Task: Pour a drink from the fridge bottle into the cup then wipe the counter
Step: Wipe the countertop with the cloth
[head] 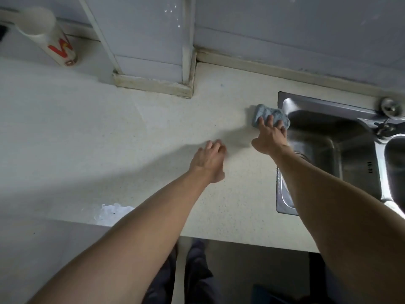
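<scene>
A white paper cup (47, 35) with red lettering stands at the far left of the pale speckled counter (109, 128), near the wall. A blue-grey cloth (266, 113) lies on the counter beside the sink's left edge. My right hand (270, 137) presses on the cloth with fingers spread over it. My left hand (208, 161) hovers over the bare counter left of it, fingers loosely curled and holding nothing. No bottle is in view.
A steel double sink (324, 150) with a tap (390, 108) fills the right side. A boxed wall column (151, 62) juts onto the counter at the back. A wet patch (114, 210) lies near the front edge.
</scene>
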Available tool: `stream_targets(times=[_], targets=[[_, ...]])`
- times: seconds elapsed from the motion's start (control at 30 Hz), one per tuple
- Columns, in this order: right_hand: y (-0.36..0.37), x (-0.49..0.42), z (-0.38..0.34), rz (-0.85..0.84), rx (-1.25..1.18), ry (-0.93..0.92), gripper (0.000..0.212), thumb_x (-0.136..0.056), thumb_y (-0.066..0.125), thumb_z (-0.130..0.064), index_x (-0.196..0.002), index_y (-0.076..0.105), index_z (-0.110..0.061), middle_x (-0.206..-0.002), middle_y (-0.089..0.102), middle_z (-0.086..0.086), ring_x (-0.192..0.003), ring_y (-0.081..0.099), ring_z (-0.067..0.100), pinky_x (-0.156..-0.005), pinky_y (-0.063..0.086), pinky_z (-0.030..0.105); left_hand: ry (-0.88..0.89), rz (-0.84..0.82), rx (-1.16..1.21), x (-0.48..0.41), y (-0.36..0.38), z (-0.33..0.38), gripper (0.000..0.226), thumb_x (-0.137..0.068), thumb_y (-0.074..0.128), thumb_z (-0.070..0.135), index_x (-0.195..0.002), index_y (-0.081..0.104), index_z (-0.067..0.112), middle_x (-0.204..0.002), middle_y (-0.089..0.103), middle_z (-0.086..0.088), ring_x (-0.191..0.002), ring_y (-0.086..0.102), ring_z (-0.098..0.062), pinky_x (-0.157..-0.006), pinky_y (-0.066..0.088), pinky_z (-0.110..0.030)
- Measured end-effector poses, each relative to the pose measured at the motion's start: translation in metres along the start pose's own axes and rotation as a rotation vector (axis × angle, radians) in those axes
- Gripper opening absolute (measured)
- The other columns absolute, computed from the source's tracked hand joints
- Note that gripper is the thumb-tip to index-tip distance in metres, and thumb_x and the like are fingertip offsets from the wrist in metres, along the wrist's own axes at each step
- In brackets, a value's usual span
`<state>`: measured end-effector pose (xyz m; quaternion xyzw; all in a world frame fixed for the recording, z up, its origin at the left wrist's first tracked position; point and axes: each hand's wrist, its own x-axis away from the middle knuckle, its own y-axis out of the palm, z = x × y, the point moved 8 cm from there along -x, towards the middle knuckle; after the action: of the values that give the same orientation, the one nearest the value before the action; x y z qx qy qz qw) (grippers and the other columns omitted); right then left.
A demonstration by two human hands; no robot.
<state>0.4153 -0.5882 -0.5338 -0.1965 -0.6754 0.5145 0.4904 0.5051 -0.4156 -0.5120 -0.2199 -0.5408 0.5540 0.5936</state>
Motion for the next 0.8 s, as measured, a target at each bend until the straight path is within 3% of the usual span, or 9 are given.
stream_targets(times=[0.13,0.27,0.43,0.53,0.7,0.8], targets=[[0.001,0.003,-0.029,-0.007,-0.093,0.068,0.086,-0.089,0.052,-0.028,-0.156,0.001,-0.014,-0.162,-0.008,0.019,-0.145,-0.011,0.049,-0.121,-0.001,0.054,-0.001,0.059,0.013,0.028,0.003,-0.003,0.052,-0.088,0.054,0.006,-0.138,0.045,0.002,-0.145,0.042,-0.013,-0.128,0.045,-0.027,-0.100,0.045,-0.038],[0.001,0.003,-0.089,0.027,-0.060,-0.104,0.087,-0.088,0.053,-0.033,-0.157,0.002,-0.015,-0.162,-0.010,0.017,-0.145,-0.014,0.047,-0.121,-0.005,0.053,-0.060,0.058,-0.085,0.065,0.024,-0.002,0.049,-0.091,0.052,0.016,-0.137,0.047,0.000,-0.147,0.040,-0.019,-0.132,0.043,-0.030,-0.105,0.045,-0.041],[0.002,0.021,-0.165,-0.002,-0.054,-0.294,0.087,-0.087,0.053,-0.032,-0.157,0.004,-0.017,-0.163,-0.011,0.013,-0.145,-0.018,0.044,-0.121,-0.007,0.052,-0.117,0.128,-0.112,0.093,0.027,-0.003,0.036,-0.088,0.054,0.015,-0.122,0.054,0.005,-0.125,0.049,-0.011,-0.115,0.047,-0.028,-0.094,0.047,-0.041],[0.011,0.036,-0.190,0.000,-0.038,-0.395,0.085,-0.088,0.052,-0.027,-0.157,0.003,-0.018,-0.163,-0.012,0.011,-0.145,-0.020,0.043,-0.121,-0.008,0.050,-0.150,0.103,-0.126,0.104,0.035,-0.002,0.035,-0.088,0.052,0.015,-0.122,0.053,0.006,-0.122,0.049,-0.011,-0.114,0.047,-0.028,-0.094,0.045,-0.041],[0.015,0.046,-0.170,0.043,0.099,-0.493,0.085,-0.088,0.050,-0.025,-0.157,0.000,-0.022,-0.164,-0.012,0.009,-0.147,-0.017,0.039,-0.122,-0.007,0.048,-0.153,0.051,-0.066,0.116,0.048,0.002,0.039,-0.091,0.050,0.012,-0.128,0.050,0.002,-0.137,0.043,-0.013,-0.121,0.046,-0.027,-0.095,0.046,-0.039],[0.013,0.045,-0.126,0.053,0.068,-0.408,0.085,-0.085,0.054,-0.026,-0.155,0.006,-0.025,-0.163,-0.003,0.007,-0.148,-0.007,0.040,-0.123,-0.001,0.048,-0.187,0.015,0.010,0.118,0.051,-0.002,0.038,-0.091,0.051,0.010,-0.128,0.051,0.001,-0.146,0.037,-0.012,-0.129,0.043,-0.026,-0.094,0.047,-0.038]])
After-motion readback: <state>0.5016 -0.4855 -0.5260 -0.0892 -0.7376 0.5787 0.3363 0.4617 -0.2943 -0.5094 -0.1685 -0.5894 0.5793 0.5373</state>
